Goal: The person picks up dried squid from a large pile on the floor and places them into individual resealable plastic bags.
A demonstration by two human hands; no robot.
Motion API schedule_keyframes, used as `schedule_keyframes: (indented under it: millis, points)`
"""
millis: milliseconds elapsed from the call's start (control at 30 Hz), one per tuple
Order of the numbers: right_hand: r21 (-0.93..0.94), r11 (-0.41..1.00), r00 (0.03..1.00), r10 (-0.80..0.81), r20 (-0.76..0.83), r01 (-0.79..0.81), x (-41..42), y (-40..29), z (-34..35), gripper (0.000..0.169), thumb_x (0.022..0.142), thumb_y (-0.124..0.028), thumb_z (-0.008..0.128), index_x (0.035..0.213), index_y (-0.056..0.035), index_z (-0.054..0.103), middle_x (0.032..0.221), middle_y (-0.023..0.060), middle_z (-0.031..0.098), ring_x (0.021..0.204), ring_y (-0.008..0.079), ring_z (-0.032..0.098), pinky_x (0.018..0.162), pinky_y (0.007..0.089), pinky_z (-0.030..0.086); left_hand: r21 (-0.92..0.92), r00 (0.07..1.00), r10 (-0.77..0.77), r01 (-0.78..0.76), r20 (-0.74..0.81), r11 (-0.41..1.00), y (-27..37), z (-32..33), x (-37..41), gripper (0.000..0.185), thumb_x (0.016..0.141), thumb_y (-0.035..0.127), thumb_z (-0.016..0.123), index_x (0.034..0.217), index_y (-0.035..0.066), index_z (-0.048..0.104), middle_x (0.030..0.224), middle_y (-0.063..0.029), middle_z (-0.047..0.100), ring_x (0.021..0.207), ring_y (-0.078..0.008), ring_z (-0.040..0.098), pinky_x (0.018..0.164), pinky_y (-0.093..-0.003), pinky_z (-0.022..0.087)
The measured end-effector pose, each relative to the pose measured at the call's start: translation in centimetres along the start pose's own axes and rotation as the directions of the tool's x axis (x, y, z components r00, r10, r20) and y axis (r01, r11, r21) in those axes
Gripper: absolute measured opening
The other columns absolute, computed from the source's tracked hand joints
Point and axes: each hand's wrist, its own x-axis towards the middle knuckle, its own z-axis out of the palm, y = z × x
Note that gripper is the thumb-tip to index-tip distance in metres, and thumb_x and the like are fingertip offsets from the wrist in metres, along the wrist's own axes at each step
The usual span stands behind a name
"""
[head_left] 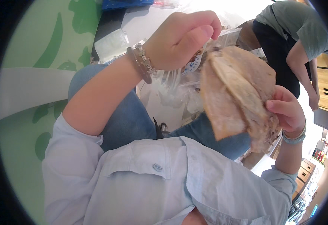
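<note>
My right hand [287, 109] grips the right edge of a flat, tan dried food piece [237, 90], perhaps dried squid or fish. The piece is folded, with a pale ridge along it and a dark, ragged lower right end. My left hand [183, 39] is raised at the upper middle with its fingers curled in and the thumb against them; nothing shows in it. Its underside lies near the piece's top tip, and I cannot tell whether they touch. Below and behind the left hand are clear plastic bags [175, 92] and a printed packet [192, 66] with brown contents.
A green patterned surface [48, 45] with a white band lies at the left. A white packet [112, 45] and a blue item [124, 4] are at the top left. Another person [296, 33] bends at the upper right. Wooden drawers [303, 174] stand at the far right.
</note>
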Motion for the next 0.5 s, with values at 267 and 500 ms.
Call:
schedule_keyframes:
  millis: [267, 500]
  points:
    - [-0.005, 0.978, 0.967, 0.208, -0.149, -0.211, 2.5, -0.8, 1.3, 0.022, 0.082, -0.01, 0.055, 0.094, 0.0079, 0.053, 0.088, 0.0105, 0.061, 0.073, 0.012, 0.06, 0.065, 0.0237, 0.049, 0.064, 0.992, 0.092, -0.098, 0.082, 0.993, -0.9, 2.0, -0.6, 0.021, 0.082, 0.022, 0.037, 0.081, 0.004, 0.049, 0.056, -0.0067, 0.04, 0.05, -0.0181, 0.041, 0.052, -0.0296, 0.036]
    - [0.0, 0.932, 0.901, 0.351, -0.255, -0.363, 3.4, -0.5, 2.8, 0.019, 0.082, -0.007, 0.055, 0.094, 0.0068, 0.054, 0.082, 0.0078, 0.06, 0.07, 0.0111, 0.059, 0.062, 0.0244, 0.049, 0.028, 0.989, 0.063, -0.067, 0.135, 0.997, -0.8, 3.9, -2.1, 0.019, 0.084, 0.02, 0.038, 0.08, 0.004, 0.048, 0.059, -0.0132, 0.046, 0.056, -0.027, 0.049, 0.056, -0.0346, 0.04]
